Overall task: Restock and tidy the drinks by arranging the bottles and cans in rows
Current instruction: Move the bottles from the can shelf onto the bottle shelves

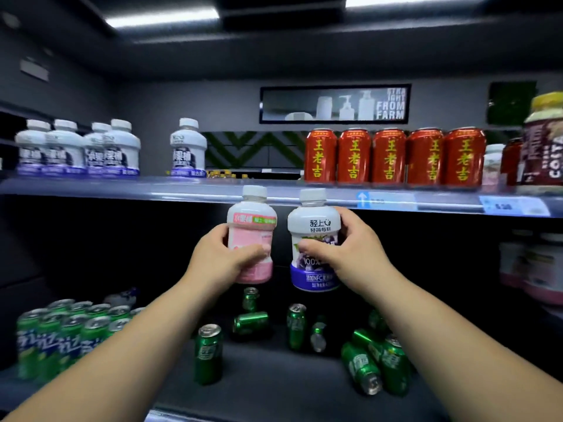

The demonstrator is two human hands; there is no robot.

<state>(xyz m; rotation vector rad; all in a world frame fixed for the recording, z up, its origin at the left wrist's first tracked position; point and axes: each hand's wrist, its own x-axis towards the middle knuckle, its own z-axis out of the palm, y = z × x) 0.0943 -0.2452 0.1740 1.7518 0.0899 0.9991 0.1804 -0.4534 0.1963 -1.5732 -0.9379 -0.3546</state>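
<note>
My left hand (222, 257) grips a pink bottle (253, 220) with a white cap, held upright just below the upper shelf's front edge (182, 190). Beside it, my right hand (344, 251) holds a white bottle with a blue base (313, 220), also upright. The two bottles are close together without touching. On the upper shelf stand several white-and-blue bottles (76, 150) at the left, one more (188, 150) near the middle, and a row of red cans (393, 156) at the right.
On the lower shelf, green cans (61, 330) stand packed in rows at the left; loose green cans (374, 360) stand and lie scattered in the middle and right. A large Costa bottle (545, 141) stands far right on the upper shelf. Pink bottles (536, 266) sit lower right.
</note>
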